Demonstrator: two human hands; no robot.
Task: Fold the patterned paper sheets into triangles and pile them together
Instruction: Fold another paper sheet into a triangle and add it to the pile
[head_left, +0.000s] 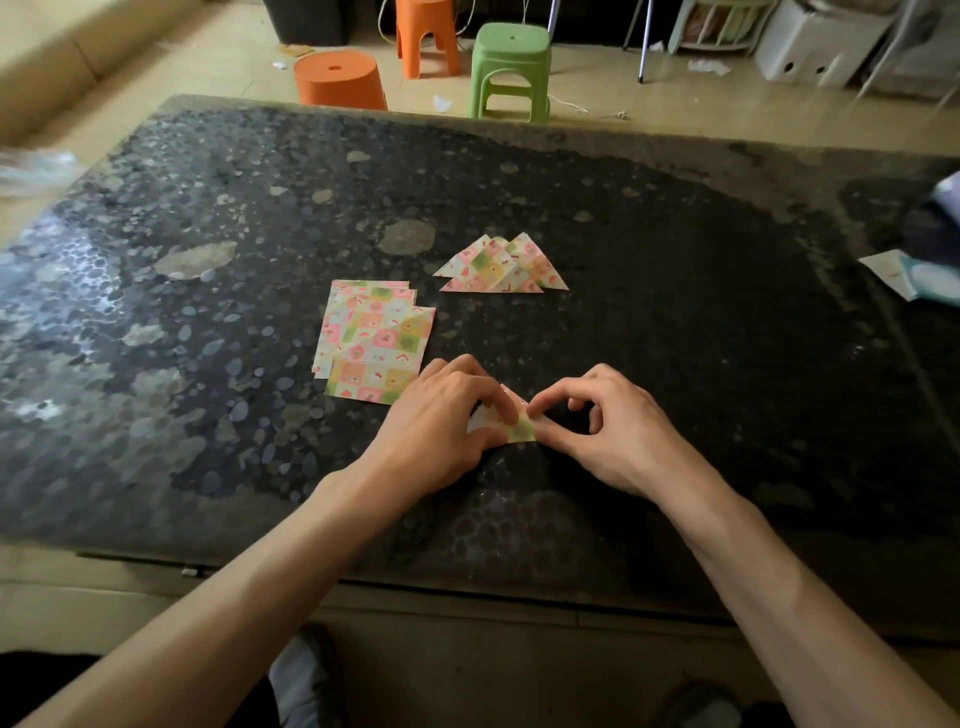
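A patterned paper sheet (522, 428), partly folded, lies on the dark table (675, 338) under both hands. My left hand (441, 421) covers its left part, with the fingers pressing down on the paper. My right hand (602, 431) pinches its right end between thumb and forefinger. A stack of flat patterned sheets (374, 345) lies just left of and beyond my left hand. A pile of folded triangles (501, 267) sits farther back, in the middle of the table.
Papers and a dark object (919, 265) lie at the table's right edge. Beyond the far edge stand orange stools (340, 78) and a green stool (511, 67). Crumpled plastic (36, 166) shows at the left.
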